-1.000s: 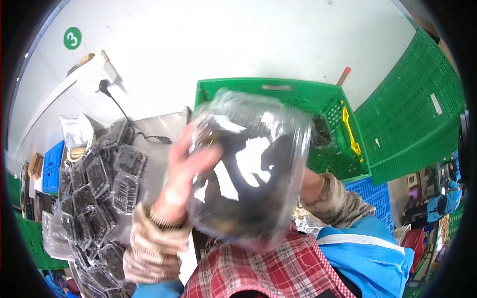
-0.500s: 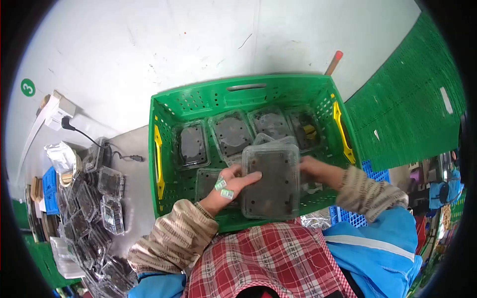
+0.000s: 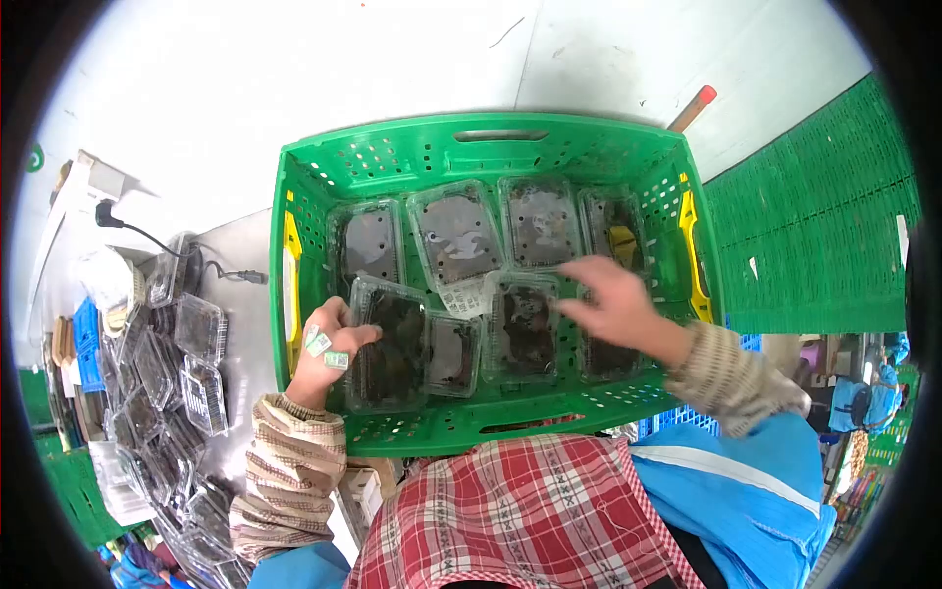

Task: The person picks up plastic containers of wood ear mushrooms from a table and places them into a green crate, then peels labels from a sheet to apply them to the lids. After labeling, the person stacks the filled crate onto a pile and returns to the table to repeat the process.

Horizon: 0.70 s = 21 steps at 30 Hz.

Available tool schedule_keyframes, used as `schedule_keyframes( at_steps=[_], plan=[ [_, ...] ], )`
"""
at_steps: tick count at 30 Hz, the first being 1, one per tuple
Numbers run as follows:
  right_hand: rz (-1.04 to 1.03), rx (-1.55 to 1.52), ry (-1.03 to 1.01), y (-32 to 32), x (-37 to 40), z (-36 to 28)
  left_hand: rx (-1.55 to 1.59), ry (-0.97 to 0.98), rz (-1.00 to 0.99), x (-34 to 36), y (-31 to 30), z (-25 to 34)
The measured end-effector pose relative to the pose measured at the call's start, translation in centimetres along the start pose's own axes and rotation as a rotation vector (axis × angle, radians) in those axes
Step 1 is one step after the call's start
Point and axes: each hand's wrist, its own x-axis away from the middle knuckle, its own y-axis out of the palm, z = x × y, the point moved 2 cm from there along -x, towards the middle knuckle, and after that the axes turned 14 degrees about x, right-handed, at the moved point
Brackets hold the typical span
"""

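Observation:
My left hand (image 3: 329,344), with two small green-and-white stickers on its back, grips the left side of a transparent plastic clamshell box (image 3: 390,368) with dark contents. The box is at the front left inside a green crate (image 3: 500,125), slightly tilted and partly over a neighbouring box (image 3: 452,355). Above the front right of the crate, my right hand (image 3: 618,302) has its thumb and fingers apart and holds nothing. It is between a front middle box (image 3: 522,329) and another box (image 3: 606,358) that it partly hides. A printed label sheet (image 3: 461,297) shows among the boxes.
Several similar boxes line the crate's back, including one with something yellow (image 3: 620,240). Yellow handles (image 3: 694,255) flank the crate. At left, many plastic boxes (image 3: 157,383) are heaped on a metal table (image 3: 250,324) with a black power cable (image 3: 147,233). A green mat (image 3: 814,216) hangs at right.
The box held up in front of me is now lower and further left, in the crate in my left hand. My right hand has come into view with fingers spread. The view has shifted.

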Motion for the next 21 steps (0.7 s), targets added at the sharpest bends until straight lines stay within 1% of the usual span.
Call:
schedule_keyframes(
  at_steps=[1,2,3,4,5,7,8,9,12,14,15,17,18,19,20,21],
  plan=[
    [-0.004,-0.016,-0.152,1.5,-1.7,-2.3,-0.007,0.006,0.002,0.0,0.0,-0.2],
    [-0.062,0.006,-0.243,4.0,-2.9,-4.2,-0.024,0.094,0.053,0.0,-0.1,-0.6],
    [-0.070,0.027,-0.320,7.3,-3.7,-5.7,-0.044,0.178,0.104,0.4,-0.4,-0.7],
    [-0.019,0.098,-0.448,10.0,-4.1,-7.3,-0.029,0.057,0.133,0.7,-0.7,-0.7],
    [-0.009,0.091,-0.458,11.9,-4.1,-8.6,-0.041,0.055,0.143,1.0,-1.0,-1.0],
    [-0.356,0.027,-0.219,14.2,-4.4,-10.1,-0.235,0.335,0.141,1.4,-1.1,-1.0],
    [-0.348,0.028,-0.230,14.4,-4.6,-10.0,-0.038,0.207,0.164,1.5,-1.0,-1.4],
    [-0.381,-0.010,-0.194,14.1,-4.6,-9.6,0.069,-0.047,0.214,1.6,-0.9,-0.8],
    [-0.476,-0.080,-0.048,11.4,-3.6,-7.1,0.124,-0.069,0.230,1.7,-0.9,-1.8],
    [-0.473,-0.114,0.025,9.6,-1.7,-5.0,0.030,0.150,0.146,1.8,-0.9,-1.9],
    [-0.476,-0.104,0.018,8.6,-1.1,-4.5,0.037,0.151,0.156,1.8,-0.9,-2.2],
    [-0.689,-0.486,0.397,7.0,-0.2,-3.2,0.284,-0.057,0.106,1.6,-0.6,-3.4],
    [-0.676,-0.590,0.476,6.6,-0.4,-3.8,0.083,0.106,0.024,1.2,0.0,-4.3],
    [-0.675,-0.582,0.476,7.2,-0.3,-4.2,-0.125,0.265,-0.059,0.9,0.5,-4.2],
    [-0.688,-0.524,0.460,8.6,-0.1,-4.6,-0.482,0.124,-0.160,0.6,1.2,-4.7],
    [-0.698,-0.470,0.443,10.2,0.0,-4.9,-0.489,0.129,-0.156,0.3,1.7,-4.4]
  ],
)
